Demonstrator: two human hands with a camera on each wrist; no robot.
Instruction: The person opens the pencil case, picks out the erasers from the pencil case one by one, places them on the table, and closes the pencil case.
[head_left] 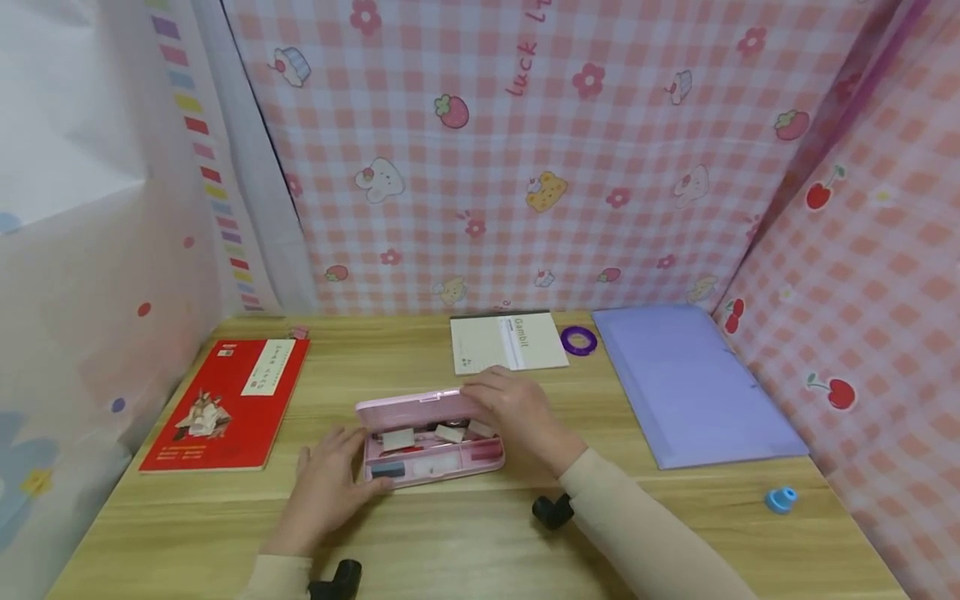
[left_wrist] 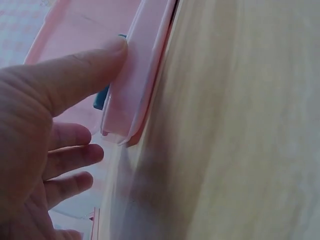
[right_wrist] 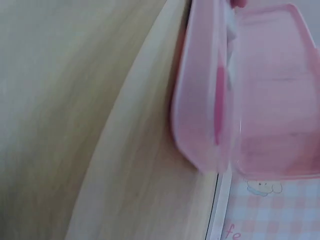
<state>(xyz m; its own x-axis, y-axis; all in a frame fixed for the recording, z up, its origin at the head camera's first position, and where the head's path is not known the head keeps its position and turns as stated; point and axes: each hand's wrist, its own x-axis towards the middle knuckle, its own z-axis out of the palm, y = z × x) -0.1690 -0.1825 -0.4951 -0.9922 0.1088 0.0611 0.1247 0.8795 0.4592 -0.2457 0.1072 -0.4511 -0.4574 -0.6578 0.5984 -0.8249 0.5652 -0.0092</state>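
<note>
An open pink pencil case (head_left: 435, 468) lies on the wooden table (head_left: 675, 533), with erasers and small items inside and its lid (head_left: 408, 406) standing up at the back. My left hand (head_left: 322, 492) sits at the case's left end. In the left wrist view its thumb (left_wrist: 85, 65) presses flat on the case's front rim (left_wrist: 137, 75), and the other fingers are relaxed. My right hand (head_left: 517, 412) reaches over the right half, fingers bent over the lid's top edge. The right wrist view shows only the case's end (right_wrist: 205, 100) and the lid (right_wrist: 280, 100).
A red book (head_left: 228, 404) lies at the left. A white notebook (head_left: 506, 342) and a purple tape ring (head_left: 579, 340) lie behind the case. A lilac folder (head_left: 690, 383) is at the right, with a small blue object (head_left: 782, 499) near the front. Pink checked curtains close in the back and right.
</note>
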